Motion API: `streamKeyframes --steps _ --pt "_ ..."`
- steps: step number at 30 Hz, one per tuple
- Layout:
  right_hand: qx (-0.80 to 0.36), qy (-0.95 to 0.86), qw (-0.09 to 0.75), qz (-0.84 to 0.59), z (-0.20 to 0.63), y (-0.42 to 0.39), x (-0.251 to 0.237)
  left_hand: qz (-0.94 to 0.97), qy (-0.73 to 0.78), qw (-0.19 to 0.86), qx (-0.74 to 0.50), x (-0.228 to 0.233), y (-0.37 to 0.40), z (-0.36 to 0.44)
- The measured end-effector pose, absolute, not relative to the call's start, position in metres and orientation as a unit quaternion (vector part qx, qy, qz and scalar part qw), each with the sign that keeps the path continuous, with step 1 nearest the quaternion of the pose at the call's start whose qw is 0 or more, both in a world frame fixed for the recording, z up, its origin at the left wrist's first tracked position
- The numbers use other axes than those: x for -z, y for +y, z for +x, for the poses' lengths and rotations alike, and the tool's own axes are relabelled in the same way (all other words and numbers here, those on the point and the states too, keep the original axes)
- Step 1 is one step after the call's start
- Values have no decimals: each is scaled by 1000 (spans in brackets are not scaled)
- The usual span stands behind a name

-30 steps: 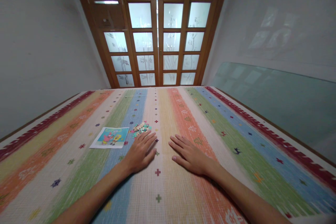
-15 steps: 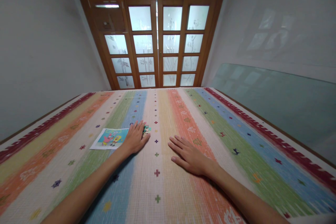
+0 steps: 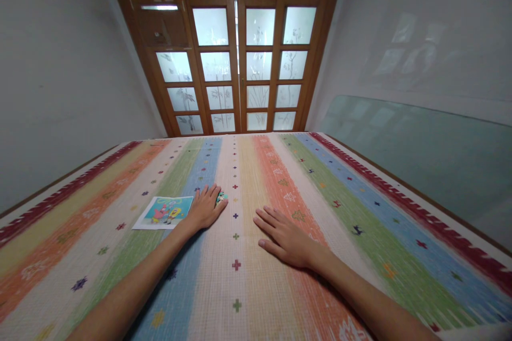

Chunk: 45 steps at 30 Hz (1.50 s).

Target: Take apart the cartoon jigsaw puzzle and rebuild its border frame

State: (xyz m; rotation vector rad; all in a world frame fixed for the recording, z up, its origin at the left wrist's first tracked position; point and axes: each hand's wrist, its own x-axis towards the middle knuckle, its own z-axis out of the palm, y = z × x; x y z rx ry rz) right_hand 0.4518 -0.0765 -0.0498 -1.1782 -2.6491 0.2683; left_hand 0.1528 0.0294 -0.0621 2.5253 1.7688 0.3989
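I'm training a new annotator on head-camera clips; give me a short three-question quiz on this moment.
1. True or false: the left hand lies on the puzzle pieces.
2. Which thing lies just left of that hand? A) a cartoon picture card B) a book C) a cup
3. Fill in: the right hand rests flat, fingers spread, on the striped ____.

Key
1. True; only a few pieces show past the fingers.
2. A, the picture card.
3. Mat; the hand holds nothing.
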Motion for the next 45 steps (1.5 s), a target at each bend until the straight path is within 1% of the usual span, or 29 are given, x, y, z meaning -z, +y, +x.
streamKeyframes --steps 11,18,27,36,45 --pt "-88 -905 126 -397 453 -76 51 811 568 22 -141 66 30 153" --pt "-88 -905 126 -397 452 -76 50 827 541 32 -151 70 25 160" --pt "-89 -906 103 -400 452 -77 48 849 503 46 -155 71 12 170" --pt "-74 -906 142 -392 454 -76 53 879 450 73 -140 66 -15 189" --pt "-20 -888 226 -400 450 -76 43 911 376 113 -130 54 -52 207"
